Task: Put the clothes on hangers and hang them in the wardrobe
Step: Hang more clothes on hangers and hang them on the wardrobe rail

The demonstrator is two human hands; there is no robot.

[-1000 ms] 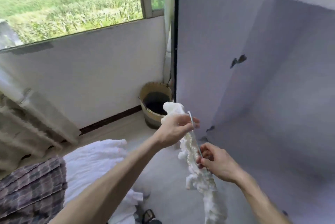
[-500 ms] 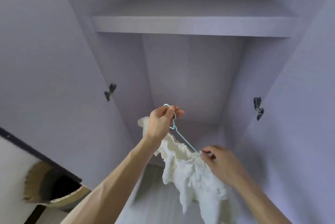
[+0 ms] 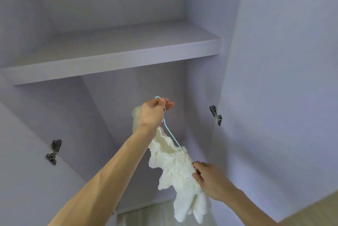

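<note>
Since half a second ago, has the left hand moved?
Yes. The left hand has risen toward the shelf: it was below the right hinge, now it is level with it.

Hook of hanger (image 3: pixel 171 133) mostly inside left hand (image 3: pixel 152 114), shoulders under white garment (image 3: pixel 175 169).

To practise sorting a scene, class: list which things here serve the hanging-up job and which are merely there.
In the job: white ruffled garment; blue hanger; left hand, pinching its hook; right hand, holding the garment; wardrobe.
Merely there: shelf; left-wall hinge; right-wall hinge.
</note>
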